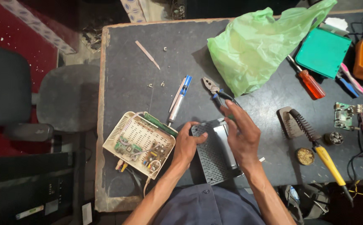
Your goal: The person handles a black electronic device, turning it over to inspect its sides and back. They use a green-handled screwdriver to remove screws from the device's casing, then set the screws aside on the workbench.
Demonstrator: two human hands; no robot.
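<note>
Head view: two bare hands hold a dark vented device case at the lower centre of a dark worktable.

The left hand grips the left edge of the black vented case, fingers curled over its top corner; the right hand rests on the case's right side, fingers spread and bent over the upper edge. Just left of the case lies an opened white housing with a circuit board. Above the hands lie pliers and a blue-and-white desoldering pump. A green plastic bag sits at upper centre-right, a red-handled screwdriver beside it, and a yellow-handled soldering iron at the lower right.
</note>
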